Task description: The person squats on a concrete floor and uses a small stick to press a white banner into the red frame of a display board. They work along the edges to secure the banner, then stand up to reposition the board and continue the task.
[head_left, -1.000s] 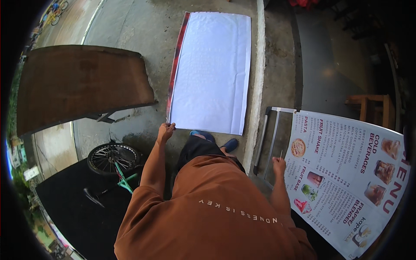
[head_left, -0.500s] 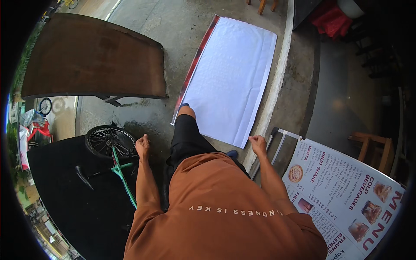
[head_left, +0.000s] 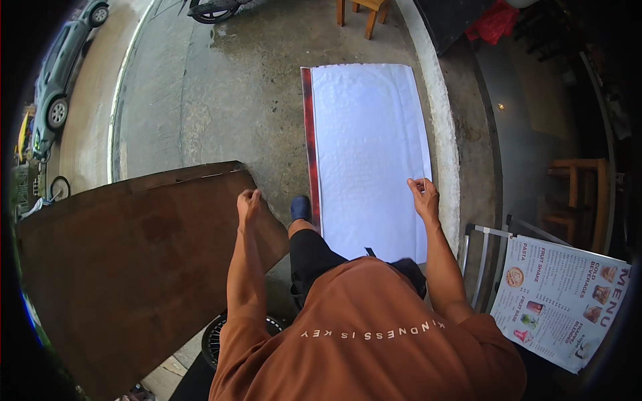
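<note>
Now stepped up alongside the white sheet [head_left: 364, 134], its corner let go; left hand [head_left: 249, 204] curled closed by brown board [head_left: 134, 267], right hand [head_left: 425, 197] above sheet, can't tell its grip.

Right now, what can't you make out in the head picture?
All in the head view:
Motorbike: cut off by the top edge.
Bicycle wheel: partly hidden behind the left sleeve.
White sheet: upper side hides underside.
Left hand: curled fingers hide whether its grip holds anything.

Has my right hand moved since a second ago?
Yes: your right hand moved forward, away from the printed sign, and now appears over the right edge of the white sheet.
</note>
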A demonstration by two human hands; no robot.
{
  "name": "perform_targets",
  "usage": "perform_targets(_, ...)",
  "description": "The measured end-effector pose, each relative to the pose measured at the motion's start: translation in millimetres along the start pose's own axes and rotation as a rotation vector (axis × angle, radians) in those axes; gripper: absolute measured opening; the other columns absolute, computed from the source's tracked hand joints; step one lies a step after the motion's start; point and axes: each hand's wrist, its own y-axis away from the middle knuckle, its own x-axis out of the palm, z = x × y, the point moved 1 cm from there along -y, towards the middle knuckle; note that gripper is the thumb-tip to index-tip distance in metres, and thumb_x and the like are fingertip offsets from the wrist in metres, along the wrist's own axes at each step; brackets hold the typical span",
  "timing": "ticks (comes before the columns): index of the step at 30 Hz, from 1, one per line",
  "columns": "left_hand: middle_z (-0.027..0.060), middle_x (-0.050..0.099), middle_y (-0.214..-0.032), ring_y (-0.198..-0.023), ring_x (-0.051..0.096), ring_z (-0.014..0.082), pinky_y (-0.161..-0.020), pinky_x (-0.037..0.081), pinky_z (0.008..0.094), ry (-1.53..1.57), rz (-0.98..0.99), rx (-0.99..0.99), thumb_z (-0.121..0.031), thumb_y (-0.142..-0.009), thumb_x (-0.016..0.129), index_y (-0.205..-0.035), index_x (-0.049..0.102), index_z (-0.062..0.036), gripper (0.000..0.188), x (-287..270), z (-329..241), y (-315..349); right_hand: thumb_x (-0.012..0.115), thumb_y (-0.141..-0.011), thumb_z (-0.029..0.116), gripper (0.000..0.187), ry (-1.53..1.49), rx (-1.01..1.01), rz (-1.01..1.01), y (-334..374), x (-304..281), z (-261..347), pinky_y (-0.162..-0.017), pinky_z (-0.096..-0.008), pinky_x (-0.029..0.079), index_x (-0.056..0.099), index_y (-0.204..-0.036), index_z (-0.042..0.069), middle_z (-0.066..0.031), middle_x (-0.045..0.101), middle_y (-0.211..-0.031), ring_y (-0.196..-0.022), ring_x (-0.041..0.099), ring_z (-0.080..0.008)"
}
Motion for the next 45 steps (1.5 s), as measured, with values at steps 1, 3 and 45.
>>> perform_targets(1, 0.0128, 0.065, -0.069, -0.065, 0.059, 0.0168, -0.063, 0.048, 0.0367, 0.047, 0.023, 0.086, -0.040, -0.095, 0.066, -0.082, 0.068, 0.0048, 0.046, -8, -45, -34, 0.077, -0.090, 0.043, 0.043, 0.182, 0.093, 0.048, 6, 0, -6, -0.074, -0.0418, 0.054, 0.071, -0.092, 0.001, -0.0171, 0.072, -0.086, -0.082, 0.070, -0.0311)
perform_targets(3, 0.0127, 0.064, -0.067, -0.064, 0.056, 0.0154, -0.061, 0.045, 0.0364, 0.050, 0.112, 0.083, -0.042, -0.096, 0.065, -0.076, 0.065, 0.0045, 0.050, -26, -151, -79, 0.077, -0.087, 0.047, 0.046, 0.482, 0.289, 0.186, 30, -3, -37, -0.079, -0.0474, 0.055, 0.072, -0.091, 0.002, -0.0217, 0.073, -0.093, -0.091, 0.071, -0.0388)
perform_targets(45, 0.0116, 0.059, -0.063, -0.061, 0.058, 0.0253, -0.065, 0.046, 0.0421, -1.137, 1.534, 0.996, -0.050, -0.102, 0.057, -0.083, 0.071, 0.0026, 0.058, 376, -802, -965, 0.074, -0.088, 0.040, 0.036, -0.486, 2.043, -0.771, -506, 468, 522, -0.087, -0.0445, 0.055, 0.077, -0.097, 0.006, -0.0185, 0.077, -0.099, -0.095, 0.073, -0.0353)
